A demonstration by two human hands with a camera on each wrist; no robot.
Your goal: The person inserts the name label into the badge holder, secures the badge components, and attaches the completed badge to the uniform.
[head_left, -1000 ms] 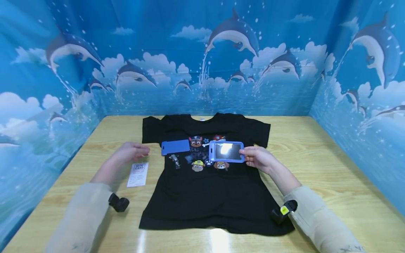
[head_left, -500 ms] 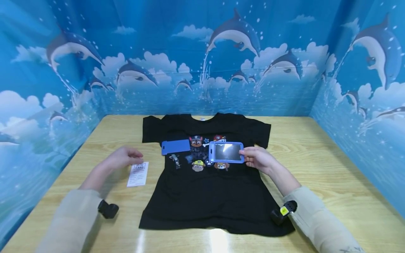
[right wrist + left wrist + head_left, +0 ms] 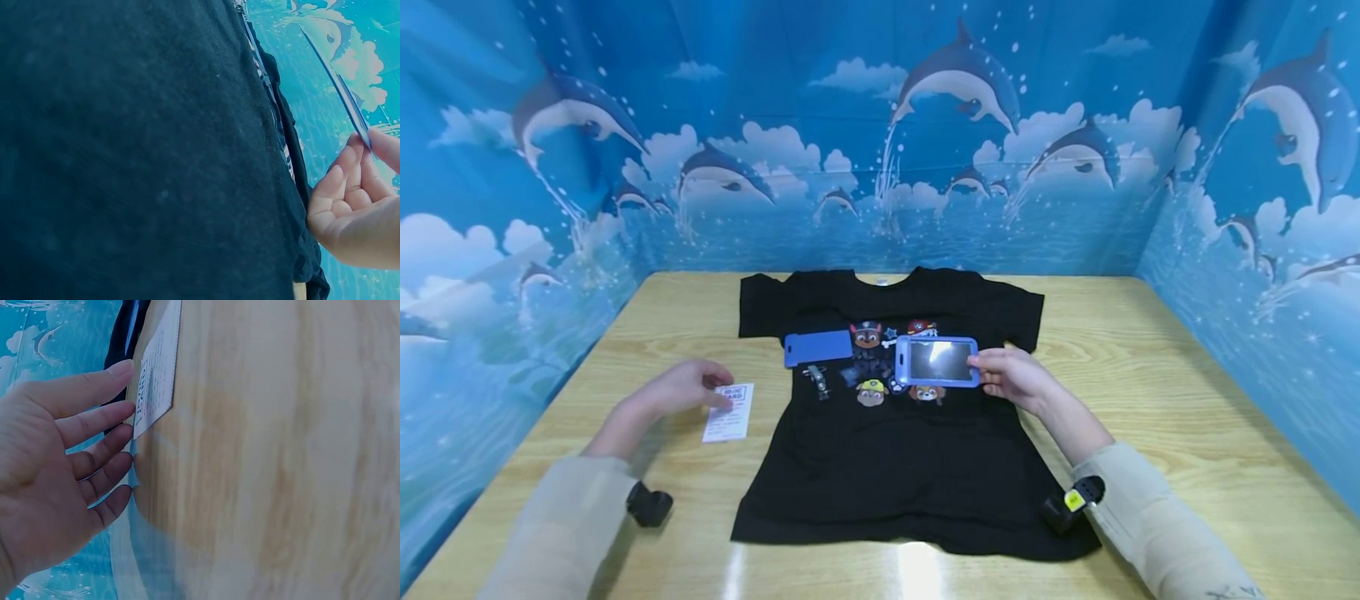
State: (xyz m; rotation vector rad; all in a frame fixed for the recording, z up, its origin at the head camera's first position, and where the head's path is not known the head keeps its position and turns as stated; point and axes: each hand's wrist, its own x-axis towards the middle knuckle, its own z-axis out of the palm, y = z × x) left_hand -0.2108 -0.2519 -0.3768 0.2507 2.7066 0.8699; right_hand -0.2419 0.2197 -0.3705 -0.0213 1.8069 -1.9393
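Smooth blue plastic is noted on the holder (image 3: 937,363) at right, its dark middle finished glossy and marked by a bright reflection. The blue plate (image 3: 817,349) to the left is judged to be plastic, matt in look. A metallic shine is seen on the small clip (image 3: 818,382). The white card (image 3: 727,422) is taken for printed paper, smooth and matt. Soft, matt black cloth is recorded for the T-shirt (image 3: 880,467). Grained wood is shown by the table (image 3: 1180,383), with glossy reflections observed along its near edge. Printed cloth, lightly creased, is seen in the far backdrop (image 3: 820,108).
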